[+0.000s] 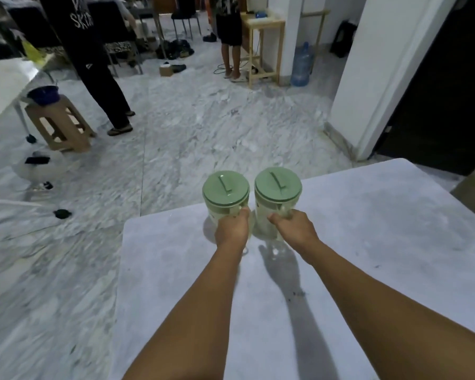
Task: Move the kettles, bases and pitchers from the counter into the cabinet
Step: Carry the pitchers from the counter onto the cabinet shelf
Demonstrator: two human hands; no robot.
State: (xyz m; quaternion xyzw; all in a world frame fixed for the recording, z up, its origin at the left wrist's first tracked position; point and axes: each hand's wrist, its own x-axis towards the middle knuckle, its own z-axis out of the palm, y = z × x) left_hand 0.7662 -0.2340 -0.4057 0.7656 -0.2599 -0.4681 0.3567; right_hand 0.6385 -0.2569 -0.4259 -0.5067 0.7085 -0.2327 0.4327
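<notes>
The left hand is gripping the handle of the left pitcher and the right hand is gripping the handle of the right pitcher, fingers wrapped tight, probably so that both travel in one trip. The two clear, green-lidded pitchers are sitting upright, side by side and almost touching, near the far edge of the counter. Whether they are resting on it or just lifted is unclear, and no cabinet is showing.

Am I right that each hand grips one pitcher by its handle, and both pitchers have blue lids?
Not quite. The head view shows the left hand and right hand each gripping one pitcher, but the left pitcher and right pitcher both have green lids.
</notes>
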